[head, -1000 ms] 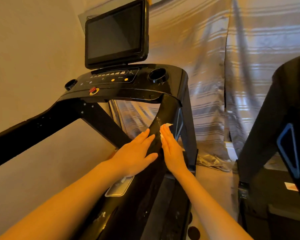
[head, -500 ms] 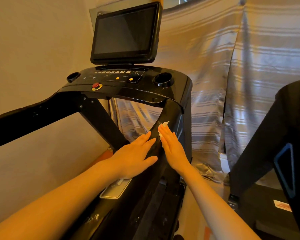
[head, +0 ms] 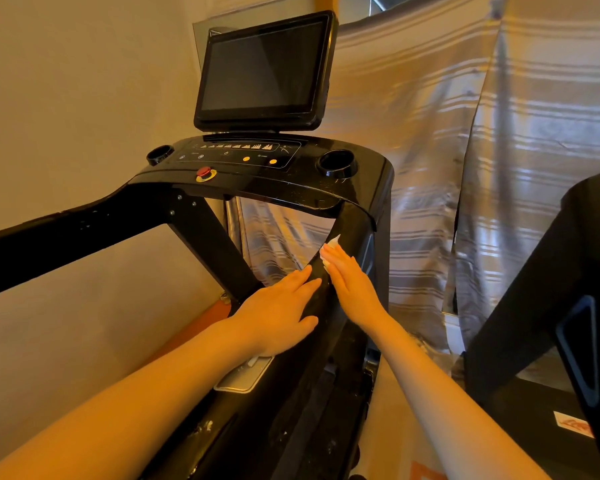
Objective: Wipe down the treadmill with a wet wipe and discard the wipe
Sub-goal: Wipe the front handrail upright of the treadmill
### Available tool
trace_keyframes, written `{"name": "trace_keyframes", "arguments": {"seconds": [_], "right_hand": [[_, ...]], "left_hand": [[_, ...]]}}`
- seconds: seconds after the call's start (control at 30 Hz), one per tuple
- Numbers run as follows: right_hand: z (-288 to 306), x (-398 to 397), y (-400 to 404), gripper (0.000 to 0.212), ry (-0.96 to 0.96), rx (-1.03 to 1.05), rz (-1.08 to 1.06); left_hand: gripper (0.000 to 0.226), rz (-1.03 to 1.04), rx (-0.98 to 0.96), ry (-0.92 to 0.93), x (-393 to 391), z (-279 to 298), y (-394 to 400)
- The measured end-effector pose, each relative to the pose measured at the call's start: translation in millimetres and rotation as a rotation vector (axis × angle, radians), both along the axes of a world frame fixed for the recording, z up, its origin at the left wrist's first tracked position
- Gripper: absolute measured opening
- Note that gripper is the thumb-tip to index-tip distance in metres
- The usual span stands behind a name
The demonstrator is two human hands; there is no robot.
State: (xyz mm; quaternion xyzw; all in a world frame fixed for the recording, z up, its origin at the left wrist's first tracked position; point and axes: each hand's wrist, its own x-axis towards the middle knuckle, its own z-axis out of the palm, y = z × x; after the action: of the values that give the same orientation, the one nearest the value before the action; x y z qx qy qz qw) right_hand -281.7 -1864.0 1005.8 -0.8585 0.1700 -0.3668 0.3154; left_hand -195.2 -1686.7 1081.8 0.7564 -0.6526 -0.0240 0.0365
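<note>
A black treadmill (head: pixel 291 188) fills the middle of the view, with a dark screen (head: pixel 262 69) above its control console. My right hand (head: pixel 352 287) lies flat on the treadmill's right handrail and presses a white wet wipe (head: pixel 329 249) against it; the wipe pokes out past my fingertips. My left hand (head: pixel 281 310) rests flat on the same rail just to the left, fingers straight, holding nothing.
A beige wall stands close on the left. Striped grey curtains (head: pixel 465 168) hang behind and to the right. A second black machine (head: pixel 551 323) stands at the right edge. The left handrail (head: pixel 66 237) runs toward me. A silver pad (head: pixel 245 375) sits on the rail below my left wrist.
My right hand has slid the wipe a little further up the right handrail toward the console. My left hand has stayed flat on the rail. The camera has shifted slightly.
</note>
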Motion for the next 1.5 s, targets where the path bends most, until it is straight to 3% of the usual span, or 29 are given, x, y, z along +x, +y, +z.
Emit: {"name": "trace_keyframes", "arguments": {"seconds": [0.13, 0.3, 0.47, 0.8, 1.03, 1.3, 1.5], "right_hand": [[1, -7, -10, 0.041, 0.074, -0.098, 0.042], [23, 8, -41, 0.043, 0.203, -0.142, -0.067], [7, -2, -15, 0.042, 0.074, -0.110, 0.008], [22, 4, -23, 0.043, 0.188, -0.102, -0.008], [7, -12, 18, 0.042, 0.080, -0.076, 0.066], [27, -4, 5, 0.041, 0.242, -0.117, 0.044], [16, -9, 30, 0.037, 0.094, -0.127, 0.080]], "left_hand": [[0.068, -0.004, -0.002, 0.001, 1, 0, 0], [0.067, -0.005, -0.003, -0.003, 1, -1, -1], [0.067, -0.006, -0.002, 0.006, 2, -2, 0], [0.067, 0.002, 0.030, -0.034, 0, 3, 3], [0.066, 0.007, 0.055, -0.043, -4, 3, 37], [0.063, 0.043, 0.008, 0.078, -8, -1, 44], [0.063, 0.049, -0.004, 0.073, -9, -1, 43]]}}
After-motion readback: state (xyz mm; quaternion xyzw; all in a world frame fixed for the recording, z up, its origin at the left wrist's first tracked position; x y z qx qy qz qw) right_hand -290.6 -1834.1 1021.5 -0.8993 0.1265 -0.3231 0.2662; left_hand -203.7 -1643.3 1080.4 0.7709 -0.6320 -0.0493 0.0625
